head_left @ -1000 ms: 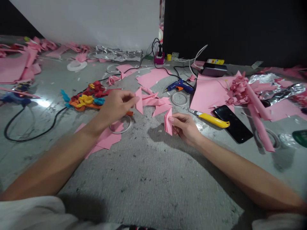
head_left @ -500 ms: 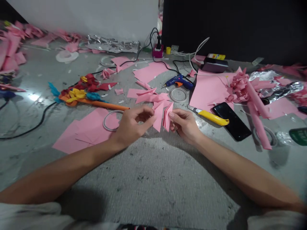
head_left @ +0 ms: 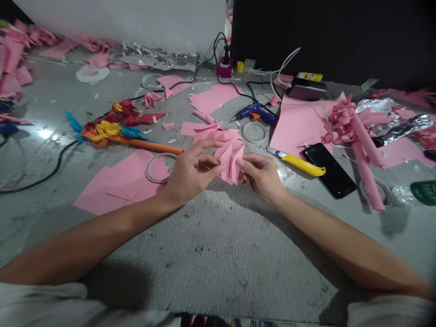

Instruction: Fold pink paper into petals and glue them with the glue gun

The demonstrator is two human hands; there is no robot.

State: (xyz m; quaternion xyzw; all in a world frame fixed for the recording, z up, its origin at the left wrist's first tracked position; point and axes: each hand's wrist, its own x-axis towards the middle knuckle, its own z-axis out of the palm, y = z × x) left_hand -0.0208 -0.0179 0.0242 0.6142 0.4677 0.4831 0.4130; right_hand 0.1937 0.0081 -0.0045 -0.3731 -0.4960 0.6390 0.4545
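Observation:
Between my hands is a folded pink paper piece [head_left: 231, 164], its pleats standing partly apart. My left hand [head_left: 195, 170] pinches its left side with thumb and fingertips. On the right side, my right hand [head_left: 260, 175] grips it, thumb in front and the other fingers behind. More folded pink paper [head_left: 204, 131] lies just beyond the piece. Flat pink sheets [head_left: 119, 181] rest left of my left hand, with a tape roll [head_left: 150, 173] partly over them.
A blue glue gun [head_left: 254, 112], a tape roll [head_left: 255, 131], a yellow cutter [head_left: 303, 165] with its blade out and a black phone [head_left: 329, 171] lie beyond and right of my hands. An orange-stemmed paper flower [head_left: 146, 144] lies at left. Black cables cross the table.
The two pleated parts of the pink paper have come together, and my left fingers have moved slightly right and spread more. The view has shifted slightly.

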